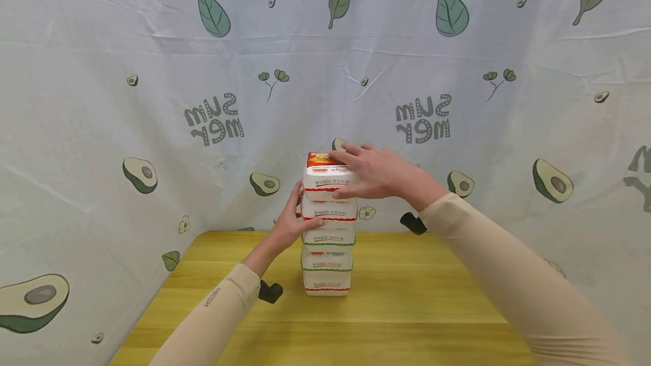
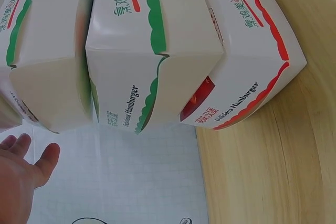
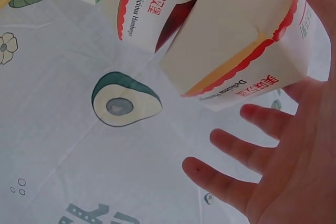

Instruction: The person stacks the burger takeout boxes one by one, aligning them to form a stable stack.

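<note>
Several white paper hamburger boxes stand in one tall stack in the middle of the table. My right hand (image 1: 373,171) holds the top hamburger box (image 1: 325,179), thumb on its front and forefinger behind it. In the right wrist view the other fingers (image 3: 236,150) spread clear of this red-trimmed box (image 3: 231,40). My left hand (image 1: 290,225) rests on the left side of the stack at the second box (image 1: 330,210), thumb on the front, fingers partly hidden. Lower down, the left wrist view shows a green-trimmed box (image 2: 126,72) above the red-trimmed bottom box (image 2: 252,61).
The stack stands on a yellowish wooden table (image 1: 407,304). Close behind hangs a pale cloth (image 1: 315,112) printed with avocados, leaves and flowers. A black strap piece (image 1: 270,291) shows by the left wrist, another (image 1: 413,223) by the right.
</note>
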A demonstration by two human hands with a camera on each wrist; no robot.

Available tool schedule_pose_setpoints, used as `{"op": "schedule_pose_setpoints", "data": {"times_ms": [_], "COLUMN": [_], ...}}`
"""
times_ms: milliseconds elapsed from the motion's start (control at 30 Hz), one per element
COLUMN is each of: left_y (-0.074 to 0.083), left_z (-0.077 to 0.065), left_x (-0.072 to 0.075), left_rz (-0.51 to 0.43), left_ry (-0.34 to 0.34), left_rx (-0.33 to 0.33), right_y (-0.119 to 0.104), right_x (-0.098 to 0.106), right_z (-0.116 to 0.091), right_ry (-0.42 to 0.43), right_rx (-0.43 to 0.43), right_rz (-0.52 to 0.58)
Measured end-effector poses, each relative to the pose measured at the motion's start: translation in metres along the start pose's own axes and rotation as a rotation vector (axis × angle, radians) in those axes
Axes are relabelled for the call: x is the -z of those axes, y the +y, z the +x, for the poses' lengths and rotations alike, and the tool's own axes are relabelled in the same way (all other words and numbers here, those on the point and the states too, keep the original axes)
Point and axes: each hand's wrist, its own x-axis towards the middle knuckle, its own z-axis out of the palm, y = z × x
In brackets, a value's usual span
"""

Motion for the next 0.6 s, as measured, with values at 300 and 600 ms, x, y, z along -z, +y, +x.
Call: {"op": "schedule_pose_setpoints", "data": {"times_ms": [300, 600], "left_y": [-0.008, -0.010], "left_z": [-0.006, -0.029], "left_x": [0.005, 0.020], "left_rz": [0.040, 0.125], "left_ry": [0.032, 0.007], "left_rx": [0.032, 0.087], "right_y": [0.009, 0.026], "right_x": [0.003, -0.008], "right_z": [-0.022, -0.065], "right_ry": [0.050, 0.051], "right_rx": [-0.028, -0.062], "right_rz": [0.064, 0.053]}}
